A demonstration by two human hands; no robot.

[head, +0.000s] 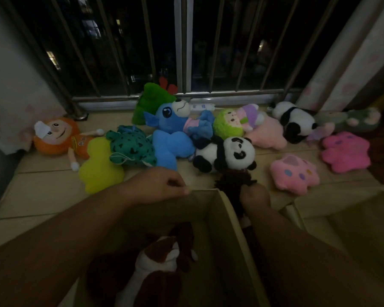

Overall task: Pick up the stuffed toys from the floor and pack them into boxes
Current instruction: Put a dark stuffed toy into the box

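Dark brown plush toy (233, 182): just outside the box's far right corner, low over the floor, gripped in the right hand (255, 196), probably for lifting in.
Box (226, 218): open; the left hand (162, 185) pinches its far rim, apparently to steady it.
Packed: a brown-and-white plush dog (160, 258) lies inside.
Floor (42, 191): panda (231, 154), blue plush (171, 134) and pink paw cushion (294, 173) wait near the railing.
Second box (341, 220): just right, open.
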